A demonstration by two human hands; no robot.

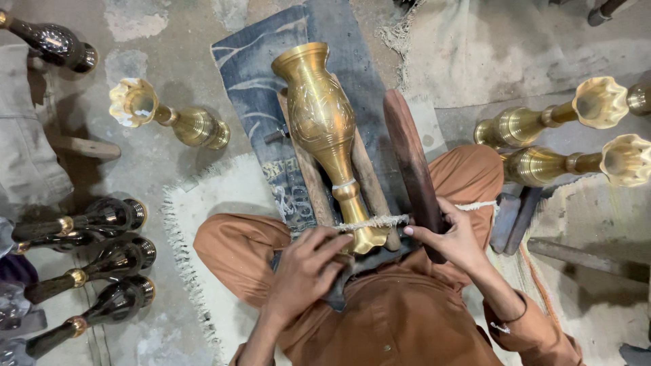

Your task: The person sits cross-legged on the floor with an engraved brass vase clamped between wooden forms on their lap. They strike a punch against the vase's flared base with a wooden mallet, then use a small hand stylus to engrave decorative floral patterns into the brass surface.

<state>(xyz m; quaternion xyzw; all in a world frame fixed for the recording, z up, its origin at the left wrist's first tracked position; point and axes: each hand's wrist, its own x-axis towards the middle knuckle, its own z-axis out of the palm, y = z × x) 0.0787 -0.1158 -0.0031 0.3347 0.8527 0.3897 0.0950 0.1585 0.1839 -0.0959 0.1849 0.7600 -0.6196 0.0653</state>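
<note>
Two hands are working: left hand (303, 269) gripping the vase (325, 129) base, right hand (453, 237) clasping the club (413, 166).

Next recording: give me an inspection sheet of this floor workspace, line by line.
Surface: bare concrete floor, with a blue cloth and a fringed pale mat under the seated person.
Job's things: engraved brass vase lying on wooden slats, a white cord wound at its foot.
Clutter: two-tone dark vases at left, fluted brass vases at right, one more upper left.
Grippers: left hand rests on the vase's base; right hand grips a dark wooden bar.
Cables: nothing seen besides the cord.
Surroundings: grey fabric at left edge, pale sheet above.
</note>
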